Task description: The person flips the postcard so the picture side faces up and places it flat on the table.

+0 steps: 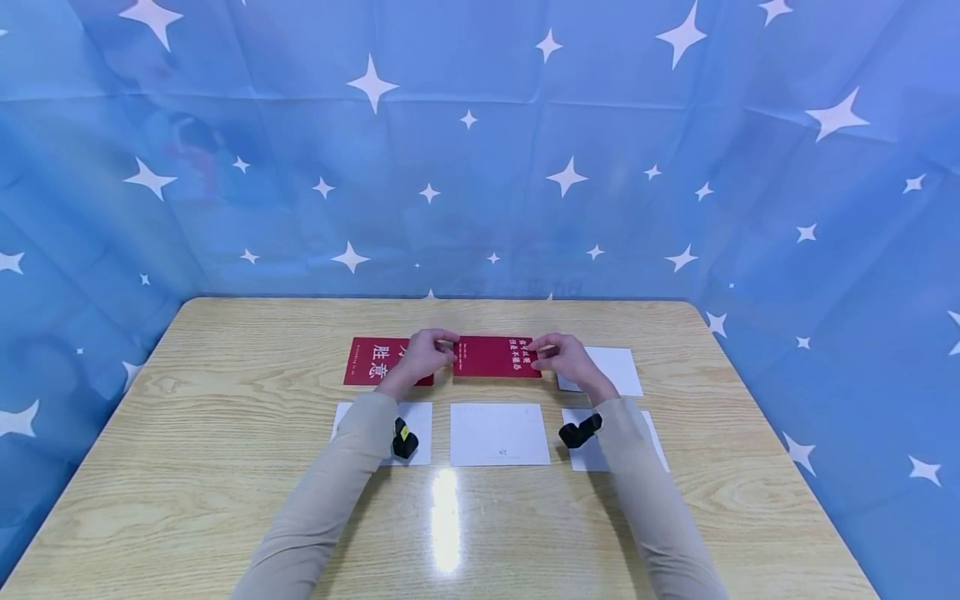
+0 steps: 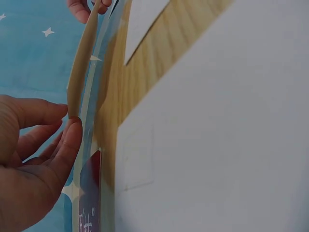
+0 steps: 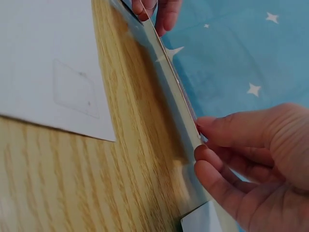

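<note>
The held red card (image 1: 491,357) is located near the far edge of the wooden table (image 1: 225,417), between the far corners and slightly nearer the right one. Its long axis runs left to right, roughly parallel to that edge. The left hand (image 1: 426,354) pinches the left short end between thumb and fingers; the right hand (image 1: 564,357) pinches the right short end likewise. Neither hand is nearer; the card spans the gap between them. The wrist views show it thin, edge-on and apparently raised off the wood grain. It is rectangular, apparently stiff paper, with white characters. A white card (image 1: 499,433) lies flat on its near side.
</note>
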`<state>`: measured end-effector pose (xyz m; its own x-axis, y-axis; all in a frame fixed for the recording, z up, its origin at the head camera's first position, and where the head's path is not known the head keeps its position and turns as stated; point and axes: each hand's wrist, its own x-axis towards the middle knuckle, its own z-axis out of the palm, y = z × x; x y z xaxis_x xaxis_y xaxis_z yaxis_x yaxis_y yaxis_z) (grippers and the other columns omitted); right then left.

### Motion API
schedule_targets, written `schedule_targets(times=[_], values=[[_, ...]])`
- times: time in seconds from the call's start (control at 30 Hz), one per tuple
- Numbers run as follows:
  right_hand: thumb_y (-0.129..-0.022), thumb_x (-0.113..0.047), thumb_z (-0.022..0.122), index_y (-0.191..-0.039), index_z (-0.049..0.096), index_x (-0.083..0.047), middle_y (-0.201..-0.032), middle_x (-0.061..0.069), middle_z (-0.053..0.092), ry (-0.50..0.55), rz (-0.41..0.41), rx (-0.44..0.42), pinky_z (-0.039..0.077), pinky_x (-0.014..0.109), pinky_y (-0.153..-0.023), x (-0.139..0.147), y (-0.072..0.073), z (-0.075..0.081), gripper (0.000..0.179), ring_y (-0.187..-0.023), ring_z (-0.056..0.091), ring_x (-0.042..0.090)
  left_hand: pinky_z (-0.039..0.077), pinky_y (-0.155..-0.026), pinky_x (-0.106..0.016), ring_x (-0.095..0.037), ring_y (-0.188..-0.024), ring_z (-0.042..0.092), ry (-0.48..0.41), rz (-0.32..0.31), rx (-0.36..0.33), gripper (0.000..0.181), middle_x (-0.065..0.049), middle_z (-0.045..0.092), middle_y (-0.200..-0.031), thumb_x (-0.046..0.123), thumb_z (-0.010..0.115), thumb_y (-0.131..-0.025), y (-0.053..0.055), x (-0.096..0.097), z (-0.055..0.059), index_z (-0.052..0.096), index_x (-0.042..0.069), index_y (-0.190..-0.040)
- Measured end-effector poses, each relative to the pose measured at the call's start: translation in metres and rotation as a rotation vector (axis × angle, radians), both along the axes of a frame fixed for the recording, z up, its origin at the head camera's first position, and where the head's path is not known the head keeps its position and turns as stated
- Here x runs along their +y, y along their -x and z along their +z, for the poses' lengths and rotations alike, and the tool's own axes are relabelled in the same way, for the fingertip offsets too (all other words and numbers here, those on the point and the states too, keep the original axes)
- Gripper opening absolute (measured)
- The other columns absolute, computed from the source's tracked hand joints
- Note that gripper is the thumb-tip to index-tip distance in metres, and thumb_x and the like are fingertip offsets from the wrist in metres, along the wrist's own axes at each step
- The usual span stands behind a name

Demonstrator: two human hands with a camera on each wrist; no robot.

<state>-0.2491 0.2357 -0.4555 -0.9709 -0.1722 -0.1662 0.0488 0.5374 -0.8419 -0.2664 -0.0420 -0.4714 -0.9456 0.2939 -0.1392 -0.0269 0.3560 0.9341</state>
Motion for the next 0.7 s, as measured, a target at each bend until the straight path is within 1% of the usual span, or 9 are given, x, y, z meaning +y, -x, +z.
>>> schedule_targets(times=[0.03,0.13,0.23,0.27,0.4,0.53,0.7], values=[[-0.085,0.001,0.064,-0.112,0.063,0.002,-0.115,0.02,0.056,-0.004,0.001,-0.005,0.05,0.035,-0.08,-0.0003,-0.0001,0.0,0.027,-0.098,0.056,0.029,0.052,-0.077,-0.032,-0.023,-0.089,0.059,0.008,-0.001,0.016,0.033,-0.014,0.06,-0.108,-0.002,0.061,-0.084,-0.0007,0.0005,0.0008,0.064,0.003,-0.117],[-0.085,0.001,0.064,-0.111,0.063,0.002,-0.114,0.019,0.057,-0.015,0.001,-0.022,0.05,0.035,-0.08,-0.0011,-0.0003,0.0001,0.026,-0.097,0.057,0.028,0.051,-0.076,-0.031,-0.022,-0.089,0.059,0.031,0.002,0.024,0.031,-0.013,0.06,-0.109,-0.003,0.06,-0.084,-0.0007,0.002,0.0005,0.065,0.002,-0.114],[-0.085,0.0,0.065,-0.111,0.064,0.002,-0.113,0.019,0.058,-0.027,-0.001,-0.032,0.05,0.035,-0.08,-0.0014,0.0001,-0.0008,0.026,-0.097,0.058,0.028,0.051,-0.075,-0.03,-0.022,-0.089,0.059,0.065,0.004,0.027,0.031,-0.013,0.06,-0.11,-0.003,0.061,-0.084,-0.0004,0.0037,0.0004,0.065,0.002,-0.115],[-0.084,0.0,0.065,-0.111,0.064,0.002,-0.113,0.019,0.058,-0.027,-0.002,-0.034,0.05,0.034,-0.079,-0.0015,0.0005,-0.0013,0.026,-0.097,0.058,0.028,0.051,-0.077,-0.031,-0.022,-0.091,0.059,0.076,0.007,0.018,0.032,-0.012,0.06,-0.112,-0.002,0.062,-0.084,0.0006,0.0041,-0.0007,0.064,0.002,-0.116],[-0.084,-0.001,0.065,-0.111,0.064,0.002,-0.113,0.019,0.058,-0.033,-0.004,-0.039,0.05,0.034,-0.079,-0.0015,0.0023,-0.0036,0.027,-0.096,0.059,0.027,0.051,-0.076,-0.03,-0.023,-0.09,0.059,0.12,0.006,0.036,0.032,-0.013,0.061,-0.112,-0.002,0.063,-0.084,0.0015,0.0058,-0.0003,0.064,0.001,-0.116],[-0.084,-0.002,0.066,-0.11,0.064,0.001,-0.114,0.019,0.058,-0.051,-0.01,-0.05,0.05,0.032,-0.078,-0.0024,0.0035,-0.0045,0.026,-0.096,0.059,0.027,0.051,-0.08,-0.032,-0.024,-0.094,0.059,0.145,-0.003,0.048,0.032,-0.014,0.061,-0.112,-0.001,0.064,-0.083,0.0011,0.007,0.003,0.064,0.0,-0.115],[-0.084,-0.003,0.066,-0.11,0.064,0.001,-0.114,0.019,0.058,-0.076,-0.011,-0.058,0.05,0.034,-0.079,-0.0053,0.0035,-0.0029,0.026,-0.097,0.059,0.028,0.05,-0.087,-0.036,-0.026,-0.103,0.057,0.188,-0.004,0.052,0.034,-0.015,0.061,-0.116,0.002,0.067,-0.082,-0.0007,0.0084,0.0073,0.064,0.0,-0.116]])
